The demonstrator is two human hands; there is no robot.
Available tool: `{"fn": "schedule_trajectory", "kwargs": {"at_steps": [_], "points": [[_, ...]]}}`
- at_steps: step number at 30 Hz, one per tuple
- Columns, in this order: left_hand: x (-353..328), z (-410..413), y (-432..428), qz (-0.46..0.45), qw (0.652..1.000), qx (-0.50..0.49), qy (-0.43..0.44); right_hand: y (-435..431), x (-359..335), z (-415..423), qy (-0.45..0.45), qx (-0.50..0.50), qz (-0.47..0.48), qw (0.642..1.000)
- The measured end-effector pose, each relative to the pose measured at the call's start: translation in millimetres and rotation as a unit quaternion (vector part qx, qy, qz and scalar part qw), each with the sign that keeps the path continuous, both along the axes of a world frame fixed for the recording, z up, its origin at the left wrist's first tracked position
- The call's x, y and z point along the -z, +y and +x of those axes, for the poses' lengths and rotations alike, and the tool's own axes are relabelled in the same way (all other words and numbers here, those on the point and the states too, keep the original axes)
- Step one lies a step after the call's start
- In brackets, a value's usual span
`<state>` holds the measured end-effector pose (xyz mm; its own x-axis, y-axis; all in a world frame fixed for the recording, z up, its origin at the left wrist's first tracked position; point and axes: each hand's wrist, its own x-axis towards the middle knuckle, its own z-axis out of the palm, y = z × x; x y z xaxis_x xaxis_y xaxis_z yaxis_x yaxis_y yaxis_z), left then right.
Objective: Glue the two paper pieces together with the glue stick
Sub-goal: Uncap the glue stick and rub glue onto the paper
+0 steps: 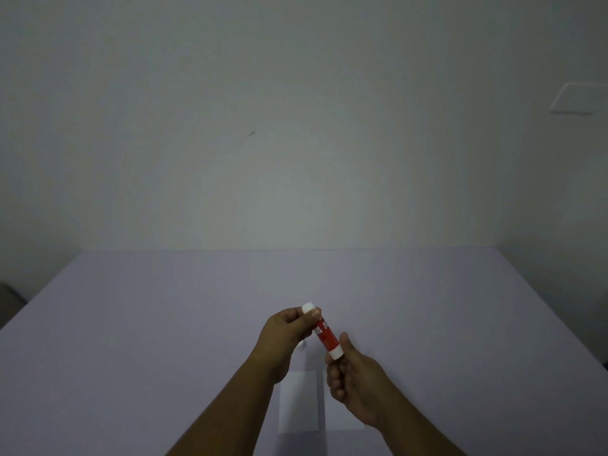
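A red glue stick (324, 334) with white ends is held tilted above the table, between both hands. My left hand (286, 334) pinches its upper white cap (308, 307) with the fingertips. My right hand (357, 386) grips its lower white base. Two white paper pieces lie flat side by side on the table below the hands: the left paper piece (299, 406) shows mostly in full, the right paper piece (342, 422) is largely hidden under my right hand and wrist.
The lilac table (131, 357) stretches wide to left and right and ends at a plain wall behind. A small white object (301, 346) lies on the table just under my left hand. A wall plate (575, 98) sits upper right.
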<state>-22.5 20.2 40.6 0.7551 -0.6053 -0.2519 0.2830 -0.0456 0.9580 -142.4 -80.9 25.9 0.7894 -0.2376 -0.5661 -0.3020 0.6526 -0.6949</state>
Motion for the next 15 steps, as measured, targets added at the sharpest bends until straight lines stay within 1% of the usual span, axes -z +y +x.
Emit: {"fn": "schedule_trajectory", "kwargs": {"at_steps": [6, 12, 15], "points": [[0.7, -0.6, 2.4, -0.002, 1.0, 0.003, 0.005, 0.8, 0.6, -1.9, -0.037, 0.01, -0.024, 0.999], [1.5, -0.5, 2.3, -0.002, 1.0, 0.011, 0.005, 2.9, 1.7, -2.5, -0.007, -0.012, 0.004, 1.0], [5.5, 1.4, 2.9, 0.002, 1.0, 0.013, 0.012, 2.8, 4.5, -1.6, -0.033, 0.003, 0.014, 0.999]]}}
